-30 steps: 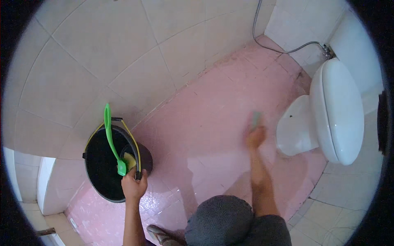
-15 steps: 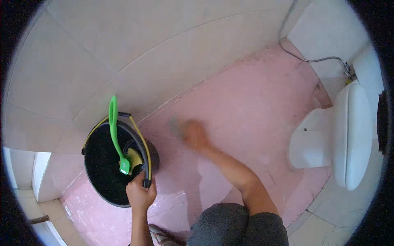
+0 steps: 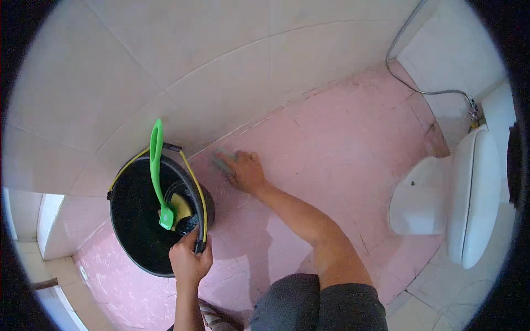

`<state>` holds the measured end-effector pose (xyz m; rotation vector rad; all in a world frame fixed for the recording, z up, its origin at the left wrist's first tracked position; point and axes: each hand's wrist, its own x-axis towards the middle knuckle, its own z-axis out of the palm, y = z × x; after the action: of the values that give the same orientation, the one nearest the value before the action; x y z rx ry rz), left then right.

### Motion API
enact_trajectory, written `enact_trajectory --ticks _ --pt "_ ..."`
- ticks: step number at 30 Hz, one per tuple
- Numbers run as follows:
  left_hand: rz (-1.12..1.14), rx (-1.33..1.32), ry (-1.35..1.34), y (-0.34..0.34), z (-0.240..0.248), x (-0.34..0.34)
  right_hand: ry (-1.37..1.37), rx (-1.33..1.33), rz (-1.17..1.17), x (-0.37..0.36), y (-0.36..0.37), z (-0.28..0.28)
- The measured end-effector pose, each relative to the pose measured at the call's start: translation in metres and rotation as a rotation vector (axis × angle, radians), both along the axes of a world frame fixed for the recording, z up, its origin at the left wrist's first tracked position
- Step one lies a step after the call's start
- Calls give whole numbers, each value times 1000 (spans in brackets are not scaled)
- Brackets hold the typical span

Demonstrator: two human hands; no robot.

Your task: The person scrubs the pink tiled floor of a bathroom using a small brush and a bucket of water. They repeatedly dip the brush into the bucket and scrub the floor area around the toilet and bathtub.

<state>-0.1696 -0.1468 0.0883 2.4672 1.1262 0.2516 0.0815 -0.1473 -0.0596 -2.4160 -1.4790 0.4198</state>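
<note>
At the left stands a black bucket (image 3: pixel 130 237) with a yellow wire handle (image 3: pixel 194 179) that has black grips. My left hand (image 3: pixel 190 260) is closed around its near right rim, by the handle. A bright green long-handled brush (image 3: pixel 156 165) leans in the bucket, head down, its handle rising above the far rim. Beside the brush head lies a yellow sponge (image 3: pixel 181 209), in what looks like a small dark container. Right of the bucket, my right hand (image 3: pixel 247 172) presses a grey-green scouring pad (image 3: pixel 222 161) onto the pink tiled floor (image 3: pixel 337 160). Its fingers partly cover the pad.
A pale tiled wall (image 3: pixel 232 94) runs along the far side, close behind the bucket. To the right stands a white toilet (image 3: pixel 419 193) with its lid raised. A grey hose (image 3: pixel 406 83) hangs in the far right corner. My sandalled foot (image 3: pixel 218 317) is at the lower edge.
My right hand has moved slightly left with the scouring pad, and its motion blur is gone. My left hand keeps its hold on the bucket. The view has shifted a little.
</note>
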Motion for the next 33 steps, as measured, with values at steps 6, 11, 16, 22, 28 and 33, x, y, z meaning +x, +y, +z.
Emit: enact_trajectory --ticks 6,11,16,22,28,33 --pt "3 4 -1 -1 3 -2 -233 313 -1078 136 -158 -21" --pt "-4 27 -23 -5 2 1 -365 316 -1415 148 -313 -1" --pt "-3 0 -23 -7 5 3 -22 19 -569 -13 -251 -50" --pt "18 59 57 -5 4 -2 -70 107 -374 -68 -266 -61" --pt "21 37 35 -8 5 4 -279 -36 -1451 122 -322 -23" --pt "43 47 37 -7 6 2 -189 191 -577 -35 -239 -32"
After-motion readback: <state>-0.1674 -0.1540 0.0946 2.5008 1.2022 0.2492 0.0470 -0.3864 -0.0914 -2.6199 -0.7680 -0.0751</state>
